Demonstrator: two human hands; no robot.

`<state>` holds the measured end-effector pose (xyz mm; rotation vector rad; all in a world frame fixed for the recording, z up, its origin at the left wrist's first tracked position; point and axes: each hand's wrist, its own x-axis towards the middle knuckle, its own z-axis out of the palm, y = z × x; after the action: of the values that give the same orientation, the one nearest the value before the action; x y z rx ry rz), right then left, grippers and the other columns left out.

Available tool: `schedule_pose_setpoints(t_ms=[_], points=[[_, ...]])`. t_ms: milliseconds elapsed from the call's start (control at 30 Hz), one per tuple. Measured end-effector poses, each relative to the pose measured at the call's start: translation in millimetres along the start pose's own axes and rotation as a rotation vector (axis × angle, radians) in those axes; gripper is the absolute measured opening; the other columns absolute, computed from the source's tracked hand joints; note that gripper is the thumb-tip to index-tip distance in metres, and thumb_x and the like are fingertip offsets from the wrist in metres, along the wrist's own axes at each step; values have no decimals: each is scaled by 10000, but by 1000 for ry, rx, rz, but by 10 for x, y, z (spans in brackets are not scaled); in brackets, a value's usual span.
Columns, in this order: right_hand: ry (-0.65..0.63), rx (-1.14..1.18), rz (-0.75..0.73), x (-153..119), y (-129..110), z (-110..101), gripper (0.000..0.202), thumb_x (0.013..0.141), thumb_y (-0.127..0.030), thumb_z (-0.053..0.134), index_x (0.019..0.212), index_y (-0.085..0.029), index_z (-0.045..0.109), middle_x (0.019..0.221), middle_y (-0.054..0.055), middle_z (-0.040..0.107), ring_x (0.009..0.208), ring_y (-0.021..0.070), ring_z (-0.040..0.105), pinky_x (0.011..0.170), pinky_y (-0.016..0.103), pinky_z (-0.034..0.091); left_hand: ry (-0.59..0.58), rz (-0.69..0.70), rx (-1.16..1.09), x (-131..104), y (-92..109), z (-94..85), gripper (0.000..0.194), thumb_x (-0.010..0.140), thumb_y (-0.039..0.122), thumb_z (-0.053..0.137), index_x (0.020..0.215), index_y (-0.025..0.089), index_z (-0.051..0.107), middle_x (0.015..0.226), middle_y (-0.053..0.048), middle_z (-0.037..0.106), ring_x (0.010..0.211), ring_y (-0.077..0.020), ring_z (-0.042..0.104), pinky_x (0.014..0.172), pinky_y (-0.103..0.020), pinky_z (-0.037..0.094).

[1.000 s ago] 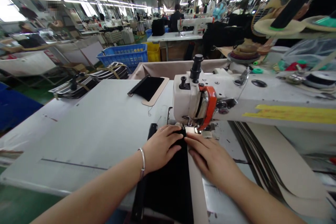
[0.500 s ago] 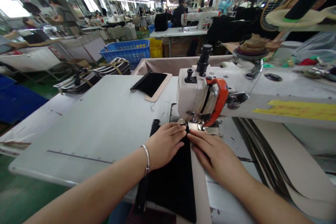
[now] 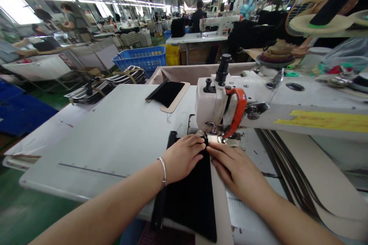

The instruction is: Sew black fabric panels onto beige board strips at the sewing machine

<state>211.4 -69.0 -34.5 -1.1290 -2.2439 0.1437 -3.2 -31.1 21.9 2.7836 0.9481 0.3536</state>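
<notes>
Black cloth (image 3: pixel 189 206) on beige backing (image 3: pixel 222 199) lies on counter (image 3: pixel 115 122), far end at sewing machine (image 3: pixel 208 103). We press, not pinch: left grip (image 3: pixel 184 159) flattened on cloth, right grip (image 3: pixel 237 166) over backing, neither closed. Cloth looks soft, light; backing stiffer, perhaps slick; best held along side edges.

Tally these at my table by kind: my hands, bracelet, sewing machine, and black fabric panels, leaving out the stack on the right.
Left hand and right hand: 2
Bracelet: 1
Sewing machine: 1
Near black panel and far black panel: 2
Total: 6
</notes>
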Motion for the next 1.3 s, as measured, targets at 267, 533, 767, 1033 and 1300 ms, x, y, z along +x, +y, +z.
schedule_pose_setpoints(t_ms=[267, 533, 767, 1033, 1300], points=[[-5, -23, 16, 59, 34, 16, 326, 977, -208, 460, 1290, -205, 554, 1325, 70, 584, 1134, 242, 585, 943, 485, 545, -1, -10, -1, 65, -115, 18, 267, 955, 159, 553, 1207, 81, 597, 1277, -106, 583, 1270, -230, 482, 1139, -371, 388], [-39, 108, 92, -472, -330, -188, 283, 967, -220, 498, 1226, -261, 602, 1291, 21, 612, 1165, 202, 579, 980, 421, 551, -175, 99, -96, -536, 512, -119, 443, 932, 471, 619, 1222, 139, 582, 1338, -85, 559, 1289, -252, 471, 1156, -417, 356], [40, 182, 76, -773, -600, -254, 235, 969, -177, 506, 1162, -242, 624, 1206, 4, 646, 1140, 155, 564, 950, 341, 526, 46, 186, -45, -784, 762, 26, 217, 1024, 150, 426, 1123, 97, 611, 1171, -66, 647, 1136, -186, 559, 1046, -314, 461], [28, 211, 68, -781, -581, -238, 236, 956, -150, 523, 1160, -223, 617, 1206, 8, 638, 1139, 156, 554, 951, 361, 501, 81, 225, 119, -737, 831, 45, 275, 1024, 124, 352, 1038, 74, 622, 1013, -107, 641, 878, -198, 567, 758, -360, 545], [106, 167, 22, -737, -588, -230, 199, 952, -190, 528, 1107, -232, 645, 1160, -27, 661, 1095, 133, 579, 926, 294, 512, 147, 252, 114, -821, 766, 149, 247, 1001, 96, 399, 1047, 63, 639, 1028, -88, 644, 834, -189, 539, 730, -348, 524]])
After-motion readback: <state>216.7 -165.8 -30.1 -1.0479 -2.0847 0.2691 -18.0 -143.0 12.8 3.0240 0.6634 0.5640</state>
